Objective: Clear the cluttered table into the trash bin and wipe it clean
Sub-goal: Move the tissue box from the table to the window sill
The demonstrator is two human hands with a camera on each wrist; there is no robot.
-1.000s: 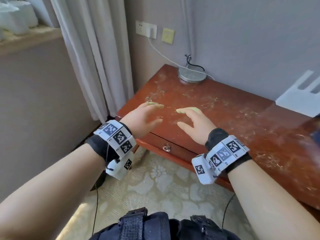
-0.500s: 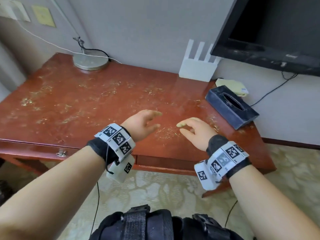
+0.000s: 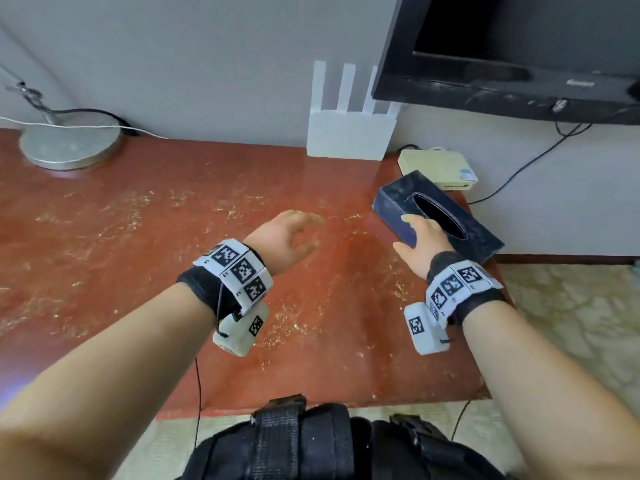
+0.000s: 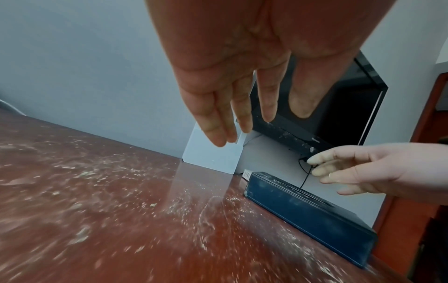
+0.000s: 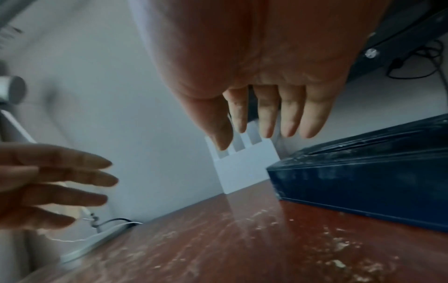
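A grey wall backs the red table [image 3: 145, 237], whose glossy top is strewn with pale crumbs [image 3: 291, 327] from end to end. At its right end lies a dark tissue box [image 3: 485, 237], with a white router [image 3: 349, 136] and a small cream box [image 3: 436, 166] behind it against the wall, a lamp base [image 3: 69, 143] at the far left, and a TV [image 3: 519, 46] hanging above. Our right hand [image 3: 420, 242] hovers over the near corner of the tissue box with its fingers [image 5: 266, 114] straight and together; the wrist views show a gap under them, so we hold nothing. Our left hand [image 3: 282, 242] floats over the middle of the table, fingers relaxed and spread, also empty. No trash bin and no cloth appears in any view. We judge the task barely begun: the crumbs lie untouched, and we seem to be going for a tissue to wipe with. Next we must lower the right hand to the oval slot [image 3: 440, 216] and pinch a sheet; whether any tissue is inside we cannot tell. The box looks light, so the left hand may need to steady it.
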